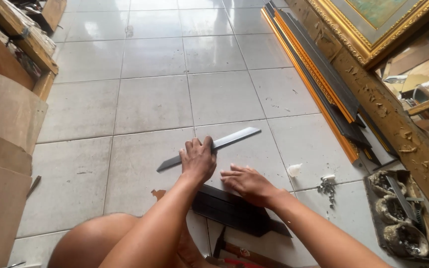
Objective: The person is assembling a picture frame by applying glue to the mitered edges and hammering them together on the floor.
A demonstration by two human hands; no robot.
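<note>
Left hand (198, 160) is clenching around a dark strip (209, 149), fingers wrapped over its top edge, roughly mid-length. Strip is lying on the tile floor (150, 104), angled, its mitred tip running up and away to the right of the grip, the other end poking out to the left.

Right hand (247, 182) is resting flat and unclenched, holding nothing, palm down just right of and below the grip, partly over a stack of dark strips (232, 211).

Risks, as judged:
- Smooth tile is offering little friction; strip could be skidding sideways if pressure goes off-centre.
- Long free end right of the grip could be swinging or levering up.
- Pointed mitre ends are sitting near both hands; a slip could be nicking fingers.
- Loose metal bits (327, 187) further right could be getting under the hand.
- Hammer (234, 248) below the grip is sitting close to the knee.
</note>
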